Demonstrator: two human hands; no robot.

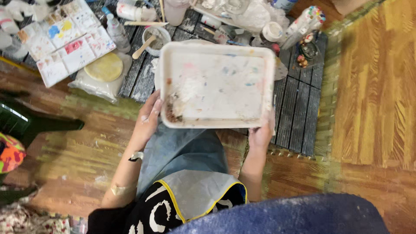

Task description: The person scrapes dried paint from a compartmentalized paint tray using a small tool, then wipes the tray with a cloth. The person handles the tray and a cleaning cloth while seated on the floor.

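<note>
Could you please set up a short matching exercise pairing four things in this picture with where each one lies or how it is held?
Things:
1. white tray
2. paint palette
3. yellow disc
4. wooden spoon

Places or states:
A. lies on a clear bag, below the palette
B. held at its near edge by the left hand and the right hand
C. leans in a small cup
D. lies at the upper left, many wells of colour

Pairs: 1-B, 2-D, 3-A, 4-C
</note>
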